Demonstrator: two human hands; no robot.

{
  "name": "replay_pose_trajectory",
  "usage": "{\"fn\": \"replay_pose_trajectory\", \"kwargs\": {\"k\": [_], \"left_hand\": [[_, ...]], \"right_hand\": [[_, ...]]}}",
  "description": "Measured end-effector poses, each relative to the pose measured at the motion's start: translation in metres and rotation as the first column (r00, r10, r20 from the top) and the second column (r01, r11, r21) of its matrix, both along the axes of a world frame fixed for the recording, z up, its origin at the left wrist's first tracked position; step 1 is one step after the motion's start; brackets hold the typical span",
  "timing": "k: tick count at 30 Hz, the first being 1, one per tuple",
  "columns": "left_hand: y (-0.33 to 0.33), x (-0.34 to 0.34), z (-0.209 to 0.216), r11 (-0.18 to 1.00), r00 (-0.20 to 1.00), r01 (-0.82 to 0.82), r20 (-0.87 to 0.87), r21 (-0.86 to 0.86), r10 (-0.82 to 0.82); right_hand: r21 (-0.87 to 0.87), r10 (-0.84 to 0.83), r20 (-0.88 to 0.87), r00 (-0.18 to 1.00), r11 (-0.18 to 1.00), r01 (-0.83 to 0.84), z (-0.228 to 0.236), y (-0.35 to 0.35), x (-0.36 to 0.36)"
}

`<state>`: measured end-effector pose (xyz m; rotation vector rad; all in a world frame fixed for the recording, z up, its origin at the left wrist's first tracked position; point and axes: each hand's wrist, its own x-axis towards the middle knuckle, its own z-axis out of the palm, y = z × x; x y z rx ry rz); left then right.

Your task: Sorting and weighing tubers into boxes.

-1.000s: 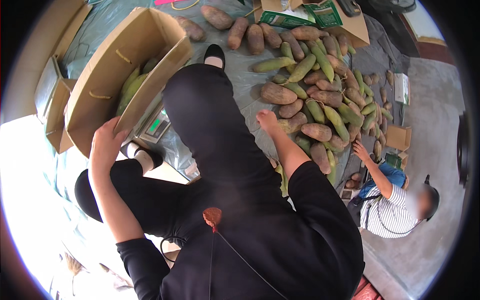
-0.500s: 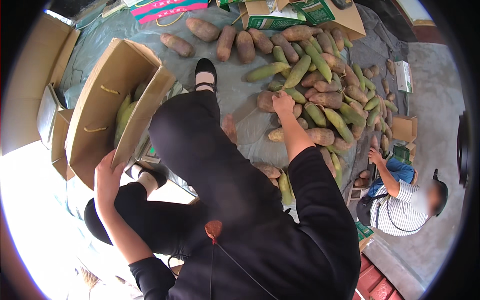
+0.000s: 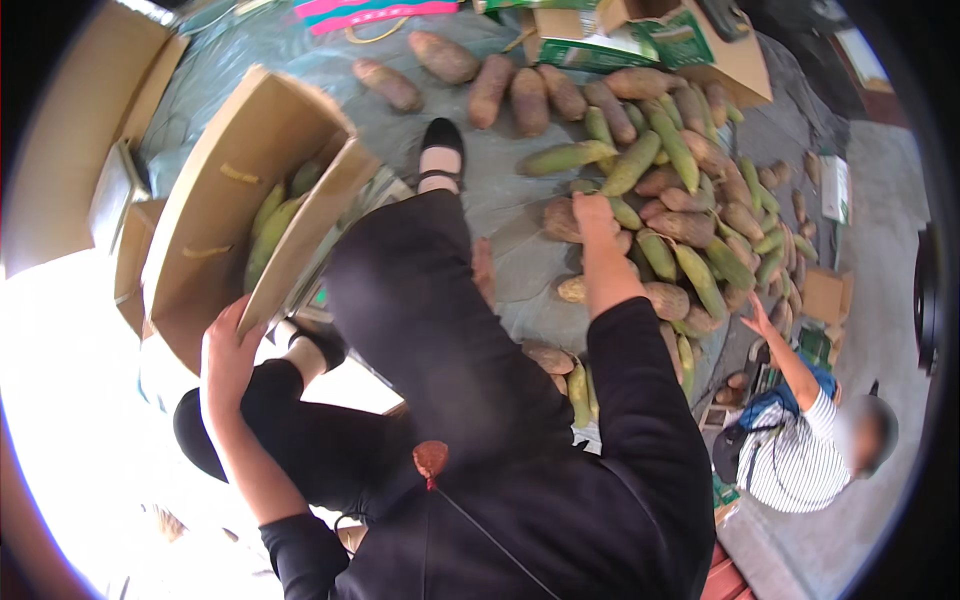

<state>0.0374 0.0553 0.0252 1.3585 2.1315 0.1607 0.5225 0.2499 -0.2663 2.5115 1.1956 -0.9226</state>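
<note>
A greenish-blue plastic sheet (image 3: 510, 240) covers the floor under the work, giving way on the right to dark grey cloth (image 3: 785, 105) and beyond it a pale grey floor (image 3: 890, 220); the lower left is washed out by glare. A broad heap of brown and green vegetables (image 3: 693, 262) lies right of the person's raised knee (image 3: 395, 262), with a looser row of brown ones (image 3: 488, 92) beyond the black shoe (image 3: 440, 155). Within the heap's left edge, the right hand (image 3: 596, 215) is lowered onto a brown vegetable (image 3: 560, 220) beside green ones; its fingers are bunched downward, and whether they grip cannot be told. The left hand (image 3: 230, 352) pinches the near lower edge of a tall open carton (image 3: 210, 210), thumb and fingers on either side of the wall; green vegetables (image 3: 272, 230) sit inside. That carton's slanting wall runs close to the knee, leaving a narrow gap, while a wider strip of sheet lies between shoe and heap. A green-panelled carton (image 3: 600, 52) bounds the far edge, and a co-worker in a striped shirt (image 3: 790, 460) reaches toward the heap's right side.
</note>
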Motion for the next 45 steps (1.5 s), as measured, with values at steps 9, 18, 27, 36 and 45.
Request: {"fn": "replay_pose_trajectory", "kwargs": {"k": [9,18,27,36,45], "left_hand": [[0.005,0.003,-0.005,0.997,0.998,0.065,-0.008,0.05,-0.064],[-0.01,-0.009,-0.002,0.998,0.995,0.056,-0.079,-0.011,-0.057],[-0.005,-0.008,-0.006,0.994,0.993,0.108,-0.057,0.02,-0.107],[-0.011,-0.013,-0.011,0.99,0.992,0.125,-0.044,0.072,-0.122],[-0.011,-0.014,-0.01,0.989,0.988,0.146,-0.053,-0.001,-0.145]], "right_hand": [[-0.004,0.688,0.518,0.507,0.595,-0.804,-0.033,-0.032,0.115],[0.468,-0.201,-0.768,0.609,0.473,0.746,0.068,-0.008,0.092],[0.506,0.097,-0.827,0.553,0.558,0.658,0.247,-0.003,0.014],[0.634,0.669,-0.743,-0.025,0.716,0.293,0.409,0.006,-0.11],[0.574,0.585,-0.804,-0.101,0.81,0.124,0.407,0.015,-0.256]]}}
